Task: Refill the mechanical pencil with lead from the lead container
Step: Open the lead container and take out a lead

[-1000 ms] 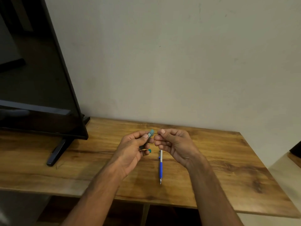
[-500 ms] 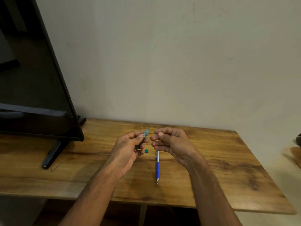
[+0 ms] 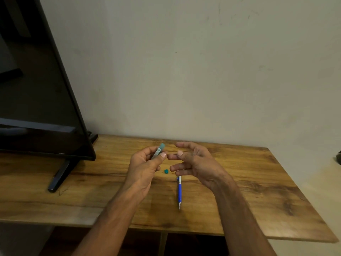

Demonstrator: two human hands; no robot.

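My left hand (image 3: 145, 163) holds the teal translucent lead container (image 3: 159, 150) upright and tilted, its top end poking out above my thumb. The container's small teal cap (image 3: 166, 171) lies on the wooden table (image 3: 258, 182) between my hands. My right hand (image 3: 193, 161) hovers just right of the container. Its thumb rests on the index finger, whose tip points at my left thumb, and the other fingers are spread. No lead can be made out between them. The blue and white mechanical pencil (image 3: 179, 191) lies on the table below my right hand, tip toward me.
A large black TV screen (image 3: 36, 89) stands at the left on a black foot (image 3: 59, 176). A plain wall runs behind the table. The table's right edge and front edge are in view, with a pale floor beyond on the right.
My right hand's fingers have spread out from a closed bunch beside the container. The cap now shows on the table, no longer half hidden by my left hand. The view has shifted slightly.
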